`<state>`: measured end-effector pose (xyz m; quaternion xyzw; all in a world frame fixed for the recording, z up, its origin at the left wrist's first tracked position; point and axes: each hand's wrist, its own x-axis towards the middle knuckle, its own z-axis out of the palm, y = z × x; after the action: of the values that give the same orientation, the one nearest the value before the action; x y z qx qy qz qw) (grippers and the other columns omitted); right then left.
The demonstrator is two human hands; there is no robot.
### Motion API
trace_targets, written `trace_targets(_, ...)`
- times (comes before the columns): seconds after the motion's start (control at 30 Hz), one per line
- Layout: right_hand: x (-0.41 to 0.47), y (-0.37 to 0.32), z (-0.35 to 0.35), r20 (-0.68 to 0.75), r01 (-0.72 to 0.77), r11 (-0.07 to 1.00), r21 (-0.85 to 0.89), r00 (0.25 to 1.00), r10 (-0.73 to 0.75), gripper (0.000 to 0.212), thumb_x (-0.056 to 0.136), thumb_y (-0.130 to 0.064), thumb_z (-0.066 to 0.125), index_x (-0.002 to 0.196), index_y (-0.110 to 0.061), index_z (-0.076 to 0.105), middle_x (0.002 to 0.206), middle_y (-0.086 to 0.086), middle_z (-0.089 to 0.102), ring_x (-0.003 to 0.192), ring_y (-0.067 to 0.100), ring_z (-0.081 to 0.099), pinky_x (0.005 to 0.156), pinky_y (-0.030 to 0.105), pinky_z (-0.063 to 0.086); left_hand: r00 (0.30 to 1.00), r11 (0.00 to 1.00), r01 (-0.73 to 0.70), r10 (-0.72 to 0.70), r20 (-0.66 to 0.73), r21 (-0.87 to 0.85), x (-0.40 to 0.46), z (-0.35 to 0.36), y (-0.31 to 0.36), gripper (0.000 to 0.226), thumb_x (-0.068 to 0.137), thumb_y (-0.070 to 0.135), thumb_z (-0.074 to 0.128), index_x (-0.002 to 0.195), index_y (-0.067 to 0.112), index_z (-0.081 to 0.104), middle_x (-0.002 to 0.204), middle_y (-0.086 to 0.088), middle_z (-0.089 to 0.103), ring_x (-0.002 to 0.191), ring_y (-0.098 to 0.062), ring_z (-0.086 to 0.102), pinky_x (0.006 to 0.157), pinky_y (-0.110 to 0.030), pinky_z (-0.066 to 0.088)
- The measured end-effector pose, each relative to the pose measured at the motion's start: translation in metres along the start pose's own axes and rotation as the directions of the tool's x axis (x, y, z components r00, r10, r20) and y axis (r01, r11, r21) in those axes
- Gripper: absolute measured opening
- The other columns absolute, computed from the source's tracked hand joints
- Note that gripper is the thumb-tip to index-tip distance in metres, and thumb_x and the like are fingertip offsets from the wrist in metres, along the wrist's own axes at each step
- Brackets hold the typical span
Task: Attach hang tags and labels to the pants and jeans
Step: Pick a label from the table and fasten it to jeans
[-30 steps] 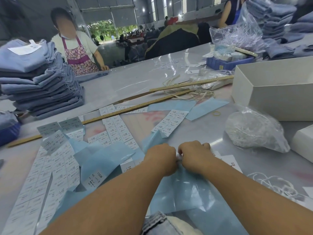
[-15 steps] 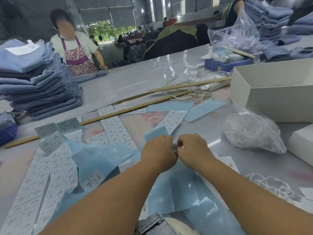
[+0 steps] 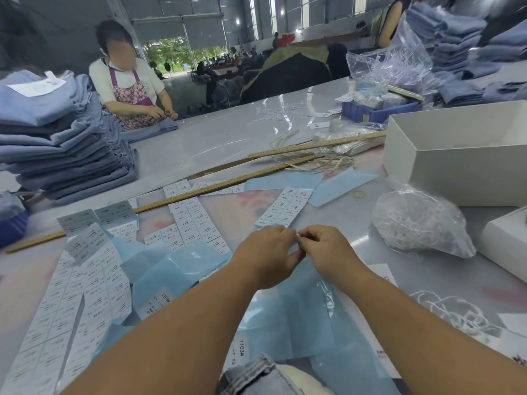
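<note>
I see both hands meeting at the centre of the frame, just above a pale blue backing sheet (image 3: 288, 315) that lies on the table (image 3: 199, 143). My left hand (image 3: 266, 256) and right hand (image 3: 328, 249) have their fingers curled, fingertips touching each other, and between them they pinch a small white sticker label (image 3: 298, 239); it is too small for me to tell which way it points. Below the hands, in the lower centre of the frame, a label printed "1103#" (image 3: 241, 347) lies on the blue sheet with its long axis running top to bottom of the frame. Just below it, at the bottom edge, is a bit of denim jeans (image 3: 256, 377). Long sheets of labels (image 3: 85, 289) fill the lower left, their long axis running from the bottom left corner up toward the centre. A stack of folded jeans (image 3: 65, 143) stands at the upper left. A clear bag of white strings (image 3: 419, 223) lies to the right of the hands, near a white box (image 3: 456, 163).
</note>
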<state>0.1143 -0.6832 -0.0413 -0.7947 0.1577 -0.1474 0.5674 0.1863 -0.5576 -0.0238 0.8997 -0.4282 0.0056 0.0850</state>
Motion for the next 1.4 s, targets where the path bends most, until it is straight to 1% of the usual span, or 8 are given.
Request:
trace_targets(0.13,0.001,-0.007,-0.002,0.076,-0.056,0.992,0.113,0.996,0.048,0.017,0.092,-0.003,0.058,0.093,-0.013,0.072,0.090,0.002,0.071,0.085,0.014,0.064,0.075,0.019,0.048,1.000,0.998,0.026,-0.025,0.014,-0.061,-0.001,-0.007,-0.007,0.037,0.101,0.047,0.039,0.124,0.023,0.055,0.118,-0.001,0.058,0.110,-0.021,0.052,0.089,-0.036,0.044)
trace_targets(0.33,0.001,-0.012,-0.001,0.033,-0.033,0.999,0.011,0.999,0.033,0.017,0.093,-0.009,0.060,0.083,-0.015,0.072,0.083,0.001,0.071,0.075,0.010,0.061,0.066,0.018,0.046,0.997,0.985,0.059,-0.049,0.064,-0.164,-0.001,-0.012,-0.009,0.034,0.102,0.039,0.038,0.113,0.018,0.063,0.105,-0.003,0.061,0.100,-0.020,0.054,0.085,-0.037,0.044)
trace_targets(0.5,0.000,-0.010,0.000,-0.009,-0.010,0.993,-0.114,1.000,0.009,0.024,0.093,-0.010,0.056,0.075,-0.023,0.068,0.075,-0.006,0.067,0.067,0.007,0.057,0.057,0.016,0.044,0.984,0.901,0.176,-0.171,0.050,-0.396,0.002,-0.016,-0.009,0.029,0.098,0.031,0.048,0.094,0.013,0.071,0.091,-0.006,0.068,0.087,-0.023,0.059,0.076,-0.041,0.048)
trace_targets(0.67,-0.002,-0.007,0.007,-0.022,-0.021,0.994,-0.111,1.000,0.019,0.026,0.092,-0.008,0.057,0.075,-0.025,0.067,0.080,-0.007,0.067,0.075,0.008,0.060,0.059,0.016,0.041,0.978,0.892,0.183,-0.208,-0.017,-0.414,0.002,-0.017,-0.012,0.018,0.093,0.030,0.061,0.099,0.021,0.075,0.096,0.003,0.071,0.090,-0.015,0.063,0.082,-0.036,0.055)
trace_targets(0.93,-0.002,-0.009,0.015,-0.032,-0.048,0.986,-0.162,0.999,0.043,0.023,0.091,-0.007,0.054,0.087,-0.028,0.064,0.092,-0.005,0.066,0.082,0.006,0.059,0.058,0.013,0.041,0.971,0.911,0.208,-0.236,-0.037,-0.356,0.002,-0.017,-0.011,0.017,0.094,0.024,0.056,0.096,0.019,0.073,0.091,0.001,0.069,0.084,-0.019,0.062,0.077,-0.037,0.056)
trace_targets(1.1,-0.004,-0.010,0.017,-0.036,-0.074,0.978,-0.196,0.997,0.068,0.025,0.090,-0.005,0.053,0.099,-0.019,0.071,0.097,-0.002,0.066,0.079,0.007,0.058,0.053,0.012,0.039,0.975,0.966,0.183,-0.202,-0.092,-0.182,-0.002,-0.019,-0.009,0.018,0.094,0.022,0.049,0.092,0.018,0.067,0.090,-0.001,0.067,0.085,-0.024,0.061,0.077,-0.037,0.050)
trace_targets(1.27,-0.008,-0.012,0.014,-0.064,-0.093,0.959,-0.267,0.995,0.078,0.022,0.084,-0.003,0.050,0.081,-0.016,0.067,0.078,-0.005,0.062,0.068,0.014,0.057,0.044,0.014,0.041,0.941,0.935,0.285,-0.315,-0.125,-0.212,-0.001,-0.025,-0.018,0.018,0.094,0.020,0.044,0.085,0.018,0.060,0.086,-0.002,0.065,0.079,-0.024,0.060,0.070,-0.036,0.050)
trace_targets(1.4,-0.014,-0.014,0.011,-0.062,-0.050,0.896,-0.441,0.998,0.025,0.026,0.084,-0.003,0.044,0.098,-0.014,0.063,0.085,-0.002,0.054,0.077,0.022,0.057,0.065,0.033,0.050,0.887,0.887,0.377,-0.428,-0.173,-0.266,0.001,-0.029,-0.024,0.018,0.098,0.021,0.043,0.094,0.019,0.060,0.093,-0.002,0.064,0.079,-0.020,0.058,0.062,-0.029,0.044)
